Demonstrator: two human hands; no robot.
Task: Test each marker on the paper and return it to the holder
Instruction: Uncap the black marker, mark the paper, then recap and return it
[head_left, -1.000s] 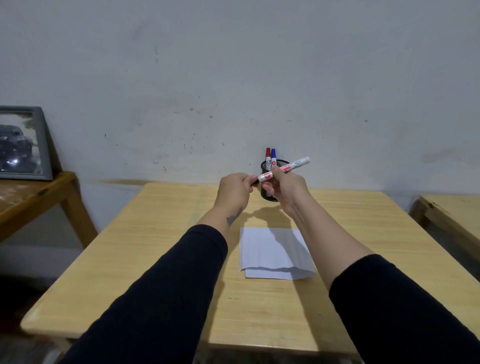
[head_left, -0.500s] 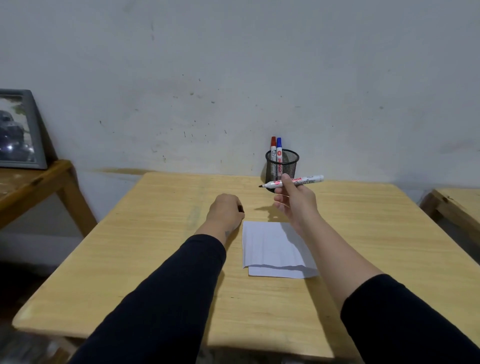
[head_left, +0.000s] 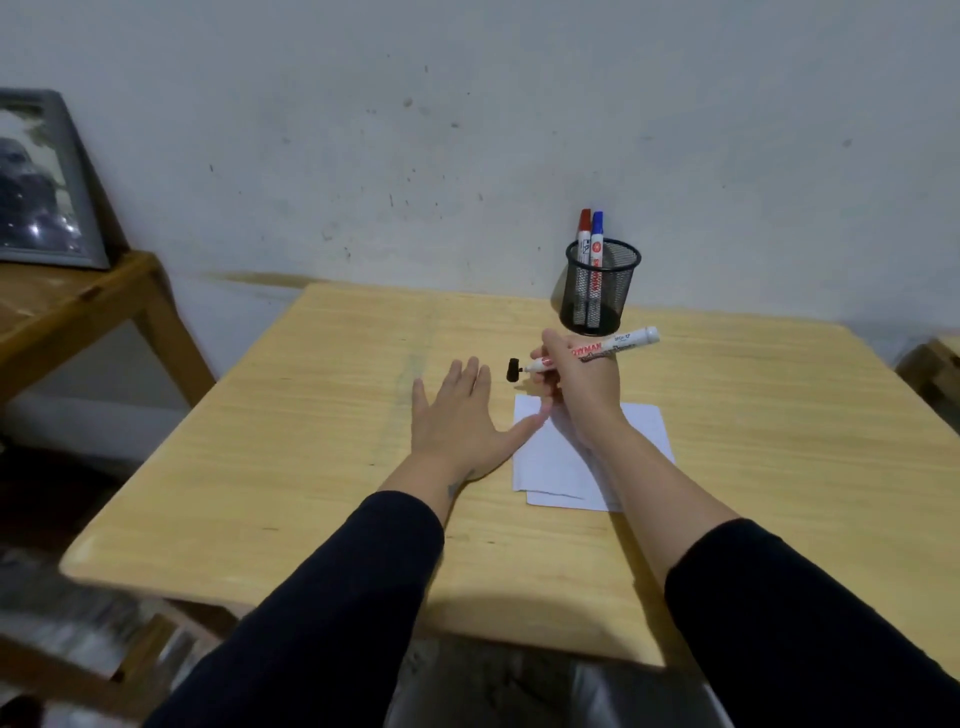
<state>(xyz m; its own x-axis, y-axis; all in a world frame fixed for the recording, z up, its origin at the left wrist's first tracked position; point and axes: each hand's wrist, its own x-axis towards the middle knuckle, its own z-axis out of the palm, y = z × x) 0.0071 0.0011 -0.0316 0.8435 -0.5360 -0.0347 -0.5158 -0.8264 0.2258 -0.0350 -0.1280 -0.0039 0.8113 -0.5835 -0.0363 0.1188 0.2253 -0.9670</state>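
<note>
**Uncapped marker held over the paper**

Wooden table carries a white paper. At its left edge the left hand lies flat, fingers spread. Above it, the right hand grips an uncapped marker. Just beyond stands the black cap; farther back, a mesh holder keeps a red marker and a blue marker.
</note>
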